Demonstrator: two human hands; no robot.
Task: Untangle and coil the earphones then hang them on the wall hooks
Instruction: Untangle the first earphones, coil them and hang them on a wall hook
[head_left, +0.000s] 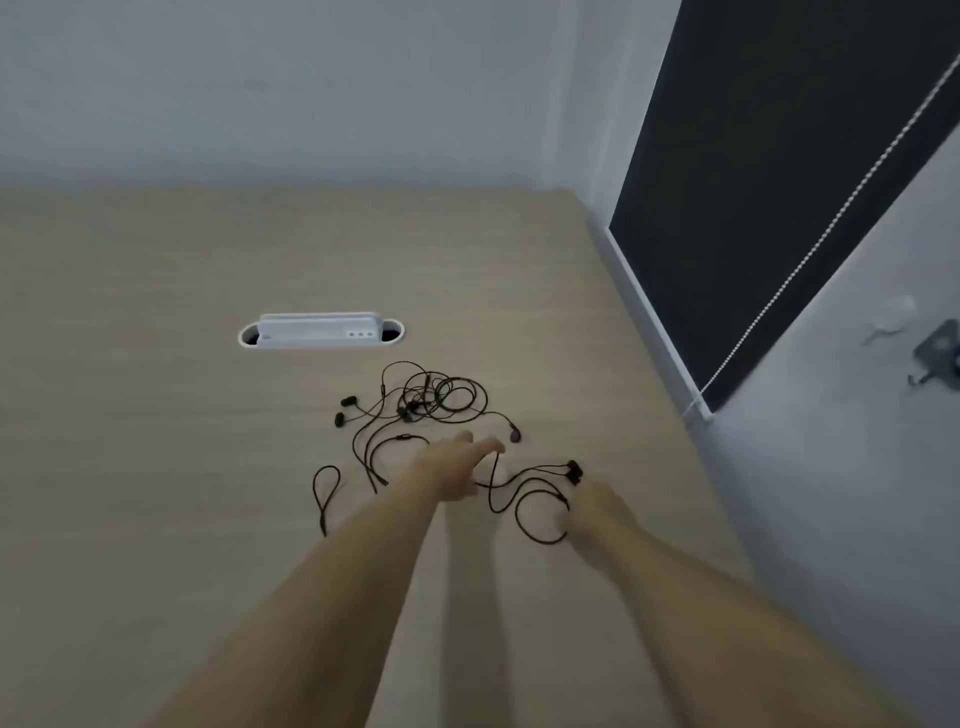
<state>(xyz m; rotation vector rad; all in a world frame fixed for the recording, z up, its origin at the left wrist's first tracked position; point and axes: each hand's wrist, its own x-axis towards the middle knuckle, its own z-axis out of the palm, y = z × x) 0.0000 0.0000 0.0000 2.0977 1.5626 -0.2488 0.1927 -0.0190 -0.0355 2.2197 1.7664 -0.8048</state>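
Note:
A tangle of black earphones (436, 402) lies on the wooden desk (156, 415), with earbuds and loose loops spread to the left and right. My left hand (452, 467) reaches over the near side of the tangle and pinches a cable between thumb and fingers. My right hand (597, 514) is closed on the same cable's loop, close to a pair of earbuds (574, 470). Two hooks are stuck on the right wall: a clear one (891, 322) and a dark one (935, 358).
A white cable-port cover (319, 330) sits in an oval slot in the desk behind the tangle. A dark roller blind (753, 182) with a bead chain (810, 254) hangs at the right. A white wall rises behind the desk.

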